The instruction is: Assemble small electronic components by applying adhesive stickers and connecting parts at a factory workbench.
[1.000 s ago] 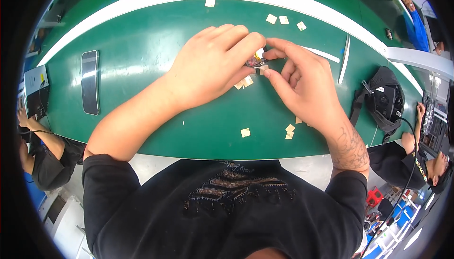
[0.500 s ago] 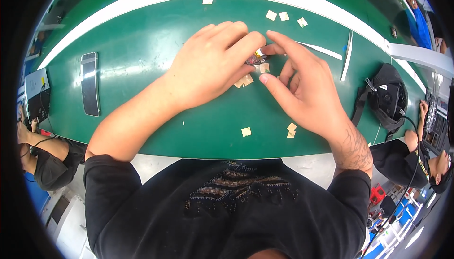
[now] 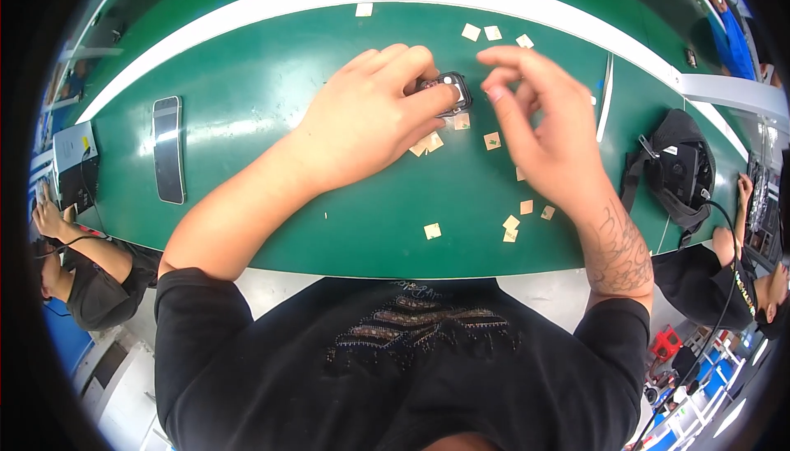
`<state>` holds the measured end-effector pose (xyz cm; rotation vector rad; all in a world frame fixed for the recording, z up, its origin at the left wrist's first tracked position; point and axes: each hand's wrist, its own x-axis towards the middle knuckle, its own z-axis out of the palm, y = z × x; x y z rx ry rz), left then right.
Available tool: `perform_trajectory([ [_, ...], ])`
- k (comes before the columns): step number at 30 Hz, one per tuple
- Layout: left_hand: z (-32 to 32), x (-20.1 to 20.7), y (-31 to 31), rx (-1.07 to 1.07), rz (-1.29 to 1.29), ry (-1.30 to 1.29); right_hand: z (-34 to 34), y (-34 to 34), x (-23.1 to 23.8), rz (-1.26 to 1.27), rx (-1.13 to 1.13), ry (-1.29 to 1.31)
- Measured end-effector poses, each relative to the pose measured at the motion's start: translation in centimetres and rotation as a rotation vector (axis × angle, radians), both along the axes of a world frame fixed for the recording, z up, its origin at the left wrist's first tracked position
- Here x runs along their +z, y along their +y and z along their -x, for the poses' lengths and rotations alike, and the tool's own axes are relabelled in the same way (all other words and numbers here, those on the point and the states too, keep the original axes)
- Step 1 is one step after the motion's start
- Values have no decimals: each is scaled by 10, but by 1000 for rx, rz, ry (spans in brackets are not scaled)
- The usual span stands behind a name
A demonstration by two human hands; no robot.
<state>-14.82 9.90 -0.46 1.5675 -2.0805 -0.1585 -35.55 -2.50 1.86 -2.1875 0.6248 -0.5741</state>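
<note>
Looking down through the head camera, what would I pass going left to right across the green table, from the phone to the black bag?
Phone → left hand with its fingers on a small dark device → right hand → white strip → black bag.

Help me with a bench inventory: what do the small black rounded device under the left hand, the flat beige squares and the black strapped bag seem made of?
Small black rounded device: probably smooth hard plastic, from its slight sheen, though partly hidden.
Flat beige squares: perhaps matte paper or film; thin, crisp-edged.
Black strapped bag: likely dull woven fabric, judging by its bending strap.
</note>
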Motion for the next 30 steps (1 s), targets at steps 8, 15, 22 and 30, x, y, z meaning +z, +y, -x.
perform_trajectory([
  [8,-2,4,0,-12,-21,-19,1,-8,-3,62,64,89],
  [15,-7,7,-2,-49,45,226,-1,-7,-4,-198,134,86],
  [22,-8,9,-4,-60,-208,654,-5,-2,-9,-311,120,-48],
  [30,-10,8,-6,6,-397,801,-11,3,-9,-267,129,-63],
])
